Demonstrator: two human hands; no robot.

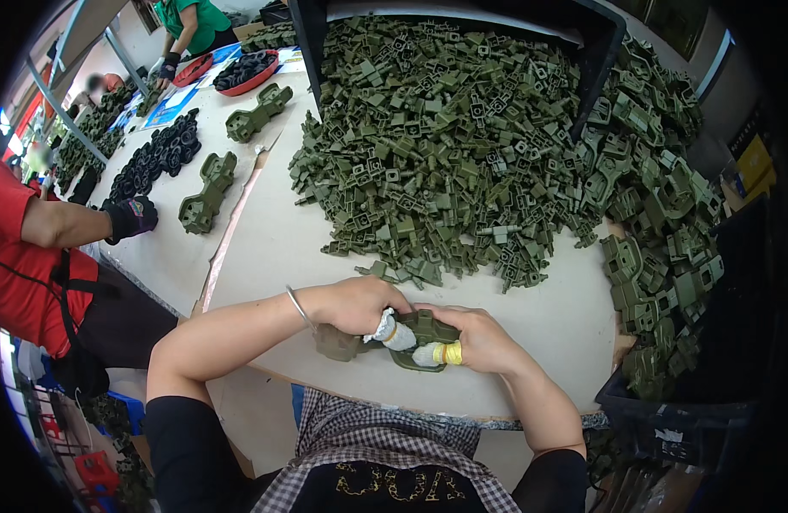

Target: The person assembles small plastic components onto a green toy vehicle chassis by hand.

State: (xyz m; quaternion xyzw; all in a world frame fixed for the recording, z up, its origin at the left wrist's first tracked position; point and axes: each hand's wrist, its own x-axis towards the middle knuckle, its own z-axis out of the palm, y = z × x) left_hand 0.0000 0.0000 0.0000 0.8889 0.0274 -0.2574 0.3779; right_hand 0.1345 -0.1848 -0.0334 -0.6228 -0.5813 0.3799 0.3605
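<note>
At the near edge of the table (265, 222), the left hand (355, 305) and right hand (479, 338) close together on one olive-green plastic part (428, 329), held just above the tabletop in front of the person's checked apron (368, 436); the left hand is clenched over the part's left end, where a rounded lug (336, 344) juts out below the knuckles, and the right hand grips its right end from the side. Both thumbs wear cloth wraps (white on the left thumb (392, 332), white with a yellow band on the right thumb (436, 353)) and press on the middle of the piece; the step in hand looks like pressing or seating two halves, and it would go best with the thumbs bearing squarely on the seam, the part steadied close to the table edge, and pressure even from both sides so nothing skews. The part is dull military green, moulded, flattish and elongated with a raised rim; much of it is hidden by the fingers, so its full outline cannot be told.

Toward the left edge of the table lie two larger green mouldings (207, 192) beside a row of black pieces (154, 158), where a co-worker's gloved hand (133, 215) rests; across the middle and far side spreads a heap of small green parts (445, 137) spilling from a dark bin (599, 51); along the right edge, bulkier green castings (659, 231) pile up.
</note>
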